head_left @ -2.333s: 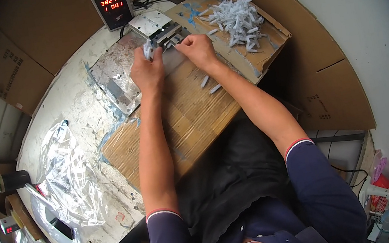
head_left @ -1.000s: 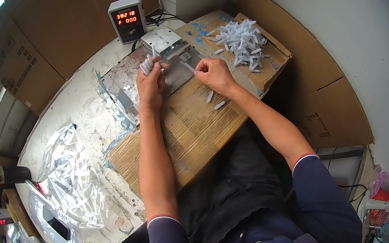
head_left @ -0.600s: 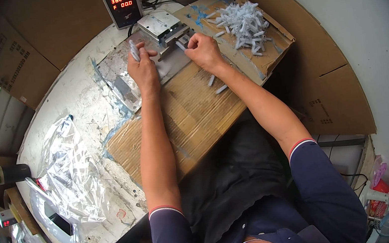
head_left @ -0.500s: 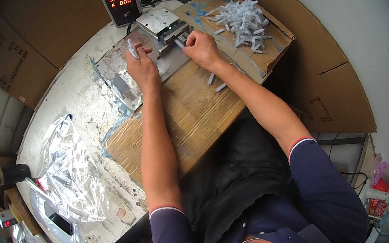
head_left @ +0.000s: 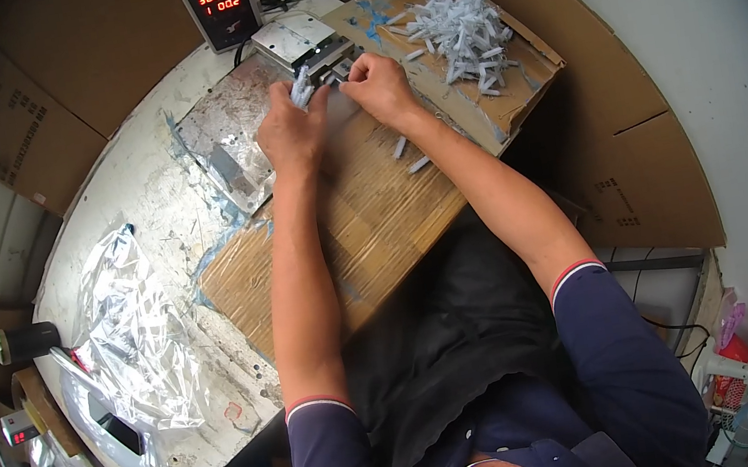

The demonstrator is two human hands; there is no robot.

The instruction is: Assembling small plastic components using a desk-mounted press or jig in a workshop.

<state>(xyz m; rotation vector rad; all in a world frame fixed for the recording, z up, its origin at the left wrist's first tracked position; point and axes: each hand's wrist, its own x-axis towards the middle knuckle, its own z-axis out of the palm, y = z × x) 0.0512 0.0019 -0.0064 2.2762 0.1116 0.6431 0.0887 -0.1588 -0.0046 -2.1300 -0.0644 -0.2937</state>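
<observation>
Translucent white plastic makes up the bundle of small slender pieces (head_left: 302,88) that the left hand (head_left: 290,136) clasps, its thumb toward the right. Seen from the head, the bundle stands up out of the grip with its long axis running away from the person and leaning slightly right, its far end beside a silver metal machine with a flat top plate (head_left: 296,37).

The right hand (head_left: 380,91) is at the machine's near side, just right of the left thumb. Its thumb and forefinger come near each other by the front slot, and I cannot tell whether they are clamped on a piece. The slot lies ahead and slightly left of those fingertips, with the right hand nearer to it than the bundle.

Also nearer the right hand, a heaped pile of like white pieces (head_left: 463,38) lies to its right on brown cardboard. Two loose white pieces (head_left: 400,146) lie apart below the wrist, one steeply angled, one flatter.

Knuckles hide most of the slot, and the left fingers cover the bundle's lower ends, so its pieces cannot be counted. The left thumb is blurred.
</observation>
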